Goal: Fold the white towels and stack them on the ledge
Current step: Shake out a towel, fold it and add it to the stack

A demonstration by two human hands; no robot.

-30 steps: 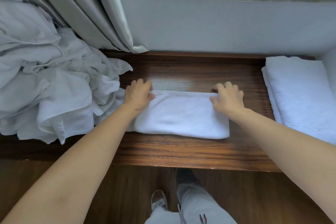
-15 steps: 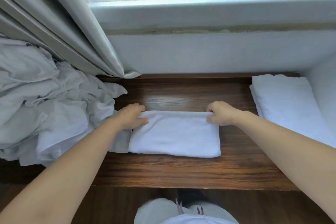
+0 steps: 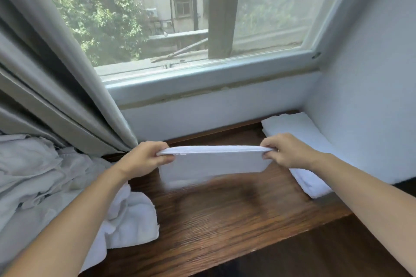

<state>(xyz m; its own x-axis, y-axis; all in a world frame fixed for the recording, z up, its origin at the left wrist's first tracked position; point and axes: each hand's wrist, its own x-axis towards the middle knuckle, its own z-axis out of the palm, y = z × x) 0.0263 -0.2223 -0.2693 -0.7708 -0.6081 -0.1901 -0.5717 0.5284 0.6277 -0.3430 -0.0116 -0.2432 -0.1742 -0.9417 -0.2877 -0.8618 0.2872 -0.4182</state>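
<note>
- Head view: the left hand point(image 3: 144, 159) has its grip pinched on the left top corner of the folded towel point(image 3: 213, 164), fingers curled over the edge.
- The right hand point(image 3: 286, 150) pinches the right top corner the same way.
- The towel hangs stretched between both hands, lifted above the ledge point(image 3: 225, 213); its lower edge is blurred, so I cannot tell whether it touches the wood.
- A stack point(image 3: 301, 139) of folded towels lies at the ledge's right end, against the wall point(image 3: 371, 108).
- A pile point(image 3: 45, 177) of crumpled white linen sits at the left, below the curtain point(image 3: 56, 74).
- The window point(image 3: 180, 18) is behind.
</note>
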